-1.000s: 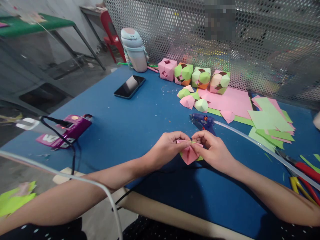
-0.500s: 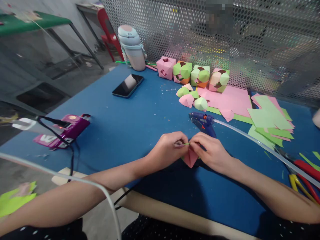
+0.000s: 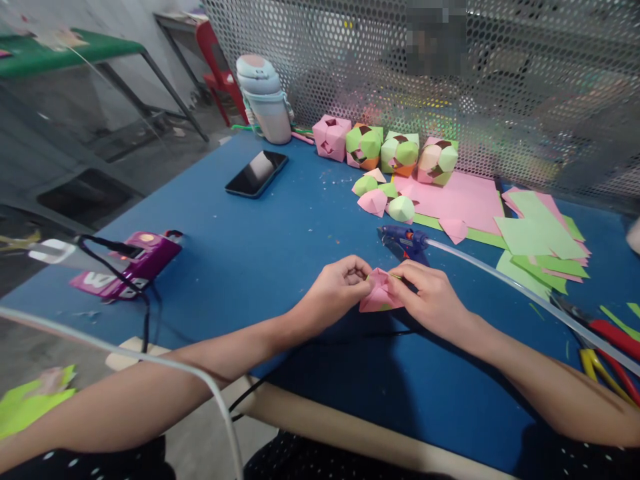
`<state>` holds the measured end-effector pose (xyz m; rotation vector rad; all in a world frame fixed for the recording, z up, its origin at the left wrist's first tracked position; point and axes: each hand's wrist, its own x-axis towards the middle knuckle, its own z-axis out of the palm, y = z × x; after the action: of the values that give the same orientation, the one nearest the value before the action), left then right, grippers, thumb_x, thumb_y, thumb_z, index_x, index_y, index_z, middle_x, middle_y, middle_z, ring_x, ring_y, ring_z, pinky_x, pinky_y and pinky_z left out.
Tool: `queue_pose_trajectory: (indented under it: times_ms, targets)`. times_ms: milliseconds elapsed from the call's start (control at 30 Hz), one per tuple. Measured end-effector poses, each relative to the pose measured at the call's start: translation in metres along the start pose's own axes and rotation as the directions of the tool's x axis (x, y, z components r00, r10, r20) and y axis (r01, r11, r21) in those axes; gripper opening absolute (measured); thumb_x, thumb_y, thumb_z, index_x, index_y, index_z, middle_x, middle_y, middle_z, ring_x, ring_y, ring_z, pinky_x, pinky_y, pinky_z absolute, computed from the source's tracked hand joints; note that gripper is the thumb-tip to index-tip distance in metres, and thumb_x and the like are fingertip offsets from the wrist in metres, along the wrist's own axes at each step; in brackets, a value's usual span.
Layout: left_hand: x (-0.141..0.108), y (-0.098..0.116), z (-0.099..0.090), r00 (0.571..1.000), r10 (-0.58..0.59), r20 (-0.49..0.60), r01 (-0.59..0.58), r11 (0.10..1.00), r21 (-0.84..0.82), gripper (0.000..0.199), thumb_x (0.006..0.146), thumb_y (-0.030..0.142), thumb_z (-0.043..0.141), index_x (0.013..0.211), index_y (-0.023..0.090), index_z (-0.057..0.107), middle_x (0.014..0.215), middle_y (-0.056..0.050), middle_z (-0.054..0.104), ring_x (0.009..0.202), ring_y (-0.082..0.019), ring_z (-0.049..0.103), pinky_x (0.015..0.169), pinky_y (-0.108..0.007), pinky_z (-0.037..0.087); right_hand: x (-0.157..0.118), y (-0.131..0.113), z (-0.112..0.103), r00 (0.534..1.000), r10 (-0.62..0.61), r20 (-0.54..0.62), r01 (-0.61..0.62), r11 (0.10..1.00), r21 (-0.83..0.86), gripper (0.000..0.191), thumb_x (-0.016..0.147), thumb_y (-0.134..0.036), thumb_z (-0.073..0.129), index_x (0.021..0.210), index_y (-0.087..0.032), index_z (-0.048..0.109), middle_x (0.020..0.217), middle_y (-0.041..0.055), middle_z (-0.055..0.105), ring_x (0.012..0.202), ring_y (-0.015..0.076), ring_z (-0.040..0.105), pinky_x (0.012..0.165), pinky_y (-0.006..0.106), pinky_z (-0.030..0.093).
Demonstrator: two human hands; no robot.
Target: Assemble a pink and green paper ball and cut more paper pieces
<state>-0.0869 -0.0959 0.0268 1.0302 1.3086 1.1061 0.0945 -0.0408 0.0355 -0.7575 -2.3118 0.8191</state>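
Pink paper (image 3: pixel 379 298) has turned its wide edge toward me, pinched between my left hand (image 3: pixel 341 283) and right hand (image 3: pixel 428 289), the right nearer the glue gun (image 3: pixel 403 235) beyond.

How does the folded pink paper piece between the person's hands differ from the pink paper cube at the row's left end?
The folded pink paper piece is held in the left hand and right hand; the pink paper cube rests on the blue table. The piece shows green at its lower edge; the cube's visible faces are pink with dark openings. Both are mostly pink paper.
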Motion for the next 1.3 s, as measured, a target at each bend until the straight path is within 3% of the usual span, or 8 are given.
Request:
queue_pose_trajectory:
  times_ms: [233,467,600,933,1033,1167,1233,1300]
  targets:
    - [0.001,-0.009,-0.002,0.995,0.011,-0.099,-0.012,1.0,-0.008,0.01,0.075,0.02,0.062,0.077,0.017,0.053,0.069,0.004,0.058,0.063,-0.009,0.052,0.06,-0.02,0.037,0.002,0.001,0.003,0.995,0.088,-0.045,-0.087,0.996,0.032,0.011,0.092,-0.021,0.059,0.083,-0.018,0.064,0.076,0.0006,0.063,0.07,0.0134,0.058,0.067,0.027,0.045]
    - [-0.001,0.0,0.002,0.999,0.012,0.04,-0.011,0.999,-0.034,0.022,0.078,0.028,0.068,0.097,0.016,0.066,0.092,-0.003,0.071,0.085,-0.015,0.064,0.078,-0.024,0.048,0.001,0.006,0.005,0.997,0.061,-0.054,-0.06,0.998,0.013,0.016,0.09,-0.015,0.06,0.074,-0.017,0.063,0.071,-0.0003,0.065,0.066,0.012,0.06,0.065,0.025,0.044]
    - [0.001,-0.002,-0.001,0.998,0.031,0.051,-0.033,0.999,0.041,0.02,0.085,0.032,0.063,0.09,0.016,0.075,0.095,-0.004,0.075,0.094,-0.018,0.066,0.086,-0.025,0.049,0.0,0.006,0.005,0.998,0.05,-0.027,-0.049,0.998,0.036,0.014,0.09,-0.015,0.059,0.077,-0.017,0.065,0.074,-0.0003,0.066,0.069,0.0121,0.061,0.067,0.025,0.045]
    - [0.0,-0.005,-0.007,0.98,-0.05,0.191,0.086,0.979,-0.185,0.031,0.087,0.04,0.064,0.105,0.018,0.075,0.102,-0.005,0.076,0.095,-0.019,0.068,0.085,-0.027,0.053,0.002,0.008,0.003,0.996,0.072,-0.055,-0.07,0.997,0.035,0.013,0.089,-0.014,0.061,0.077,-0.017,0.066,0.073,-0.0005,0.067,0.067,0.0118,0.061,0.065,0.025,0.045]
    - [0.001,-0.005,-0.005,0.989,-0.055,0.136,0.073,0.988,-0.134,0.034,0.083,0.04,0.069,0.109,0.019,0.073,0.104,-0.005,0.075,0.094,-0.019,0.068,0.082,-0.027,0.053,0.002,0.008,0.004,0.996,0.075,-0.053,-0.074,0.997,0.031,0.014,0.089,-0.015,0.06,0.076,-0.017,0.066,0.073,-0.0002,0.067,0.067,0.012,0.061,0.066,0.025,0.045]
    - [0.001,-0.004,-0.001,0.999,-0.033,0.035,0.032,0.999,0.03,0.026,0.075,0.036,0.075,0.092,0.016,0.074,0.089,-0.004,0.075,0.084,-0.017,0.067,0.074,-0.025,0.05,0.0,0.003,0.003,0.999,0.043,-0.015,-0.042,0.999,0.03,0.014,0.093,-0.019,0.058,0.083,-0.017,0.067,0.078,0.0012,0.067,0.073,0.0124,0.062,0.07,0.025,0.046]
    - [0.002,-0.002,-0.002,1.0,-0.014,-0.008,0.014,0.998,0.062,0.024,0.076,0.037,0.073,0.087,0.015,0.074,0.085,-0.005,0.075,0.081,-0.017,0.066,0.073,-0.025,0.048,-0.002,-0.001,-0.003,1.0,0.024,0.013,-0.024,0.999,-0.029,0.015,0.095,-0.025,0.056,0.091,-0.016,0.067,0.085,0.0035,0.067,0.078,0.014,0.063,0.074,0.026,0.047]
    - [0.004,-0.001,-0.005,0.998,0.012,-0.067,-0.009,0.999,0.05,0.023,0.077,0.035,0.072,0.088,0.015,0.074,0.088,-0.005,0.074,0.082,-0.017,0.066,0.074,-0.025,0.047,-0.004,-0.004,-0.014,0.998,0.033,0.045,-0.024,0.984,-0.177,0.022,0.097,-0.03,0.051,0.088,-0.016,0.065,0.083,0.0045,0.066,0.076,0.0154,0.062,0.071,0.028,0.045]
